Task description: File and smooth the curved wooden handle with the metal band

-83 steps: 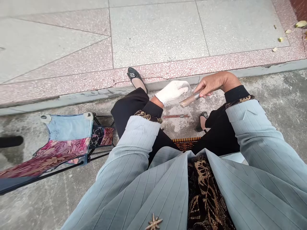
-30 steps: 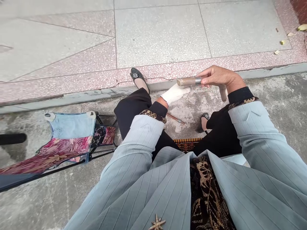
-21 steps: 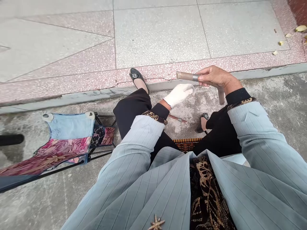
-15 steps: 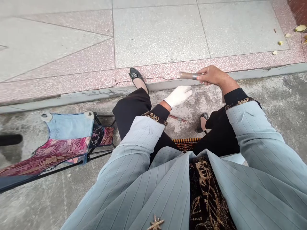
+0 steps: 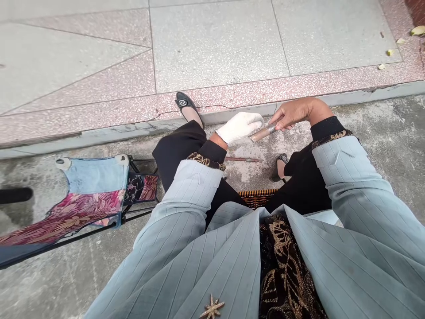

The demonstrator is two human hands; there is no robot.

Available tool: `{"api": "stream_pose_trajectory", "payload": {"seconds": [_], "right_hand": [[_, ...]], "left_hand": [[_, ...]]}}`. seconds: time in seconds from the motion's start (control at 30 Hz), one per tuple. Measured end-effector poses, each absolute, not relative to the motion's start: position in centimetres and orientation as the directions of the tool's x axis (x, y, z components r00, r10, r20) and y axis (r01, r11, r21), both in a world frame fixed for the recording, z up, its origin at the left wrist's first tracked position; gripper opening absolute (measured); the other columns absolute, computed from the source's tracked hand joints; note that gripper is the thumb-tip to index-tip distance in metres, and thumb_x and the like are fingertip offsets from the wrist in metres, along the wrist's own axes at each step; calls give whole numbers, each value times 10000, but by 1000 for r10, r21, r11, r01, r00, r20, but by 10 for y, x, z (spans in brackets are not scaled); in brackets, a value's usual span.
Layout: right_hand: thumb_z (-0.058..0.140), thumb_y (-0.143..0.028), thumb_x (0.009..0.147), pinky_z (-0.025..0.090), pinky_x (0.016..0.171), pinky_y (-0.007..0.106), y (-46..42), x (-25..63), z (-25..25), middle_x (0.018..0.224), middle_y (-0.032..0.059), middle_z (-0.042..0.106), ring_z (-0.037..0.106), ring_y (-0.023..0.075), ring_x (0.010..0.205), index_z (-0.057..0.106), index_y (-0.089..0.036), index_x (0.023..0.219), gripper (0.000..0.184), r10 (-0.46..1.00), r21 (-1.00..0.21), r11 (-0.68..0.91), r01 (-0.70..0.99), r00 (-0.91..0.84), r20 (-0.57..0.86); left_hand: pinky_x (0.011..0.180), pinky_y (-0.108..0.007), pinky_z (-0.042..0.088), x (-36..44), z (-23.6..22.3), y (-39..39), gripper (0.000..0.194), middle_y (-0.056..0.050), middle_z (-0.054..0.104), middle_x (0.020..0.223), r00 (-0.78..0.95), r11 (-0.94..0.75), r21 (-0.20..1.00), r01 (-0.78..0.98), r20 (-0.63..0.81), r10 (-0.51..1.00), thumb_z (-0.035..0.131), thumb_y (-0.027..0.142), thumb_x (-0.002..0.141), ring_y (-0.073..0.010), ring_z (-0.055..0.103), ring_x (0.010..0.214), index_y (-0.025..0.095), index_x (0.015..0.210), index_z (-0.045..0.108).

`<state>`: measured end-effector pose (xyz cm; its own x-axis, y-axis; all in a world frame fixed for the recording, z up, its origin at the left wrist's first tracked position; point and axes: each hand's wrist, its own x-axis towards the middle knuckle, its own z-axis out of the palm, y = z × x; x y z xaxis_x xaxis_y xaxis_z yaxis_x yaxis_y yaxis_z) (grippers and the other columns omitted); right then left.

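My right hand, bare, is closed around the end of a short brownish tube. Silvery wire is wound round the tube close to my fingertips. The tube's other end slants down to the left. My left hand wears a white glove and sits just left of the tube, its fingers curled together by the wound end. What those gloved fingers grip is too small to make out. Below both hands, a thin reddish-brown rod with a wrapped band near one end shows above the ground.
A folding chair of blue and floral red cloth stands at left. Between my legs is a woven seat edge. Ahead, a low step borders the tiled floor. A few yellow leaves lie at upper right.
The tube has tilted, its free end swinging down toward me. My right hand has lowered slightly; my gloved left hand has moved up and left, now beside the tube instead of beneath it.
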<state>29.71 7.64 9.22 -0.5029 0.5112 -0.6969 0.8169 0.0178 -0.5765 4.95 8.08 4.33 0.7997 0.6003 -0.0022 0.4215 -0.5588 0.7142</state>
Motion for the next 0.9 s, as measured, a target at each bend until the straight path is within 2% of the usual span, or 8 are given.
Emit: {"api": "stream_pose_trajectory", "payload": {"seconds": [0.17, 0.3, 0.4, 0.5, 0.6, 0.7, 0.8, 0.9], "right_hand": [[751, -602, 808, 465, 771, 302, 69, 298, 102, 801, 2, 727, 619, 152, 749, 772, -268, 1264, 565, 560, -638, 42, 769, -547, -623], [729, -580, 840, 465, 746, 289, 65, 299, 106, 817, 11, 726, 600, 141, 730, 752, -241, 1290, 564, 626, -707, -45, 706, -531, -571], [754, -570, 823, 466, 712, 266, 64, 301, 107, 854, 23, 738, 598, 136, 726, 742, -213, 1291, 589, 670, -810, -130, 572, -552, -497], [797, -565, 785, 471, 662, 248, 64, 299, 106, 810, 12, 727, 581, 124, 682, 773, -207, 1193, 543, 738, -872, -167, 461, -528, -421], [802, -570, 783, 474, 630, 253, 65, 295, 104, 745, 16, 704, 564, 124, 644, 794, -196, 1017, 441, 821, -870, -187, 456, -415, -393], [759, -581, 830, 484, 629, 276, 67, 292, 98, 685, 31, 677, 568, 137, 627, 781, -187, 915, 404, 897, -821, -208, 532, -232, -377], [756, -546, 846, 492, 646, 301, 73, 291, 91, 652, 40, 664, 594, 155, 628, 774, -171, 885, 377, 920, -709, -211, 672, -108, -376], [752, -451, 865, 491, 673, 312, 78, 288, 86, 653, 51, 668, 625, 168, 640, 772, -140, 865, 312, 913, -552, -183, 814, -67, -401]], "left_hand": [[784, -308, 471, 48, 39, 88, 288, -27, 677, 806, 796, -469, 809, 354, 2, 605, 500, 328, 923, -164, 602, 768, 137, 943, 715], [734, -307, 478, 52, 23, 91, 266, -37, 664, 769, 778, -387, 875, 292, 18, 628, 550, 373, 932, -160, 581, 726, 152, 893, 693], [649, -284, 462, 55, 14, 84, 288, -37, 625, 709, 746, -237, 933, 270, -47, 664, 552, 416, 959, -133, 519, 630, 159, 914, 673], [609, -249, 446, 58, 11, 74, 318, -15, 582, 694, 772, -154, 941, 302, -147, 618, 481, 423, 998, -111, 486, 593, 163, 949, 660], [617, -238, 442, 61, 12, 68, 287, -14, 593, 746, 788, -193, 909, 370, -197, 583, 458, 365, 997, -105, 493, 603, 156, 988, 654], [692, -262, 453, 64, 14, 66, 294, -32, 639, 812, 806, -349, 826, 442, -195, 559, 438, 322, 993, -128, 543, 675, 142, 995, 671], [789, -287, 458, 67, 19, 65, 355, -64, 695, 903, 820, -507, 708, 491, -180, 543, 405, 343, 1012, -174, 619, 812, 134, 1017, 692], [846, -296, 457, 68, 25, 63, 402, -102, 735, 1026, 798, -605, 553, 573, -206, 567, 387, 370, 1029, -221, 667, 956, 134, 1115, 701]]}}
